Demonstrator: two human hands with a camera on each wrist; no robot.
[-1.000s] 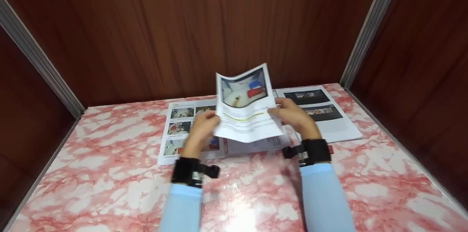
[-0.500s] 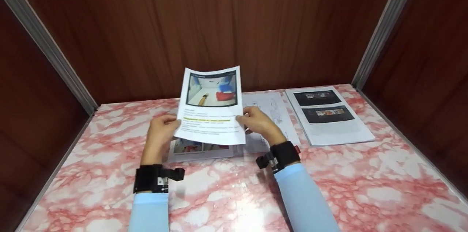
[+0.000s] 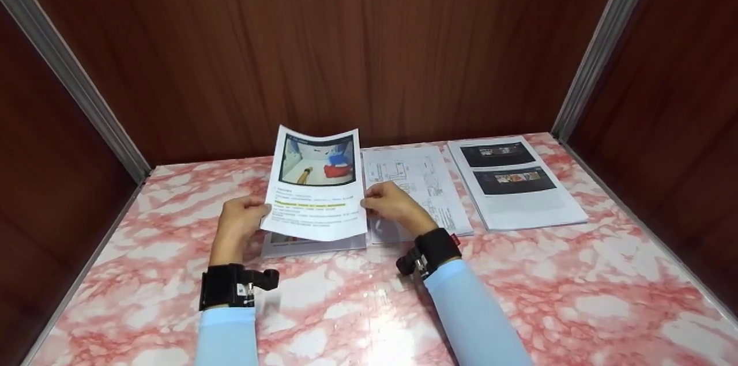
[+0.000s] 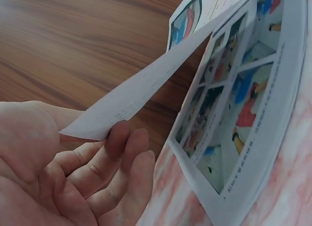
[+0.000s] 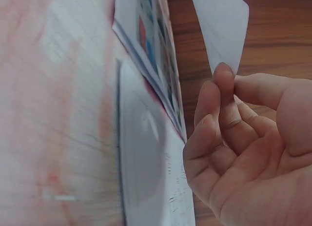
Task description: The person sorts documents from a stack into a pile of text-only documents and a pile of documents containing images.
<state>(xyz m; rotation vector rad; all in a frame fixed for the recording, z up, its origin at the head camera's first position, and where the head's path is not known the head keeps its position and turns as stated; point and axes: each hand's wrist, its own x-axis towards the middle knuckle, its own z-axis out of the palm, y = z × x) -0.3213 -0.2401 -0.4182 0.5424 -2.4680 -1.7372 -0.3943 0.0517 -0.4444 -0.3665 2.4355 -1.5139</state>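
Both hands hold one printed sheet of paper [image 3: 317,204], bearing a photo and a yellow-highlighted line, raised and tilted above the left stack. My left hand [image 3: 239,221] pinches its left edge between thumb and fingers; the left wrist view shows the sheet [image 4: 141,89] clear of the stack below. On the opposite edge, my right hand [image 3: 395,204] pinches the paper with thumb and index finger. Underneath lies the left stack of papers [image 3: 314,246], printed with several photos and mostly covered in the head view. The left wrist view shows those photos on the stack [image 4: 243,104].
A middle stack of papers [image 3: 418,181] with line drawings lies beside the left one. Farther right is a stack [image 3: 530,210] with two dark pictures. The red-and-white marbled table [image 3: 576,297] is bounded by brown wood-grain panels [image 3: 369,49] and metal corner posts [image 3: 599,49].
Both hands have carried the sheet leftward from above the middle stack to above the left one, then lowered it. The middle stack has come into fuller view.
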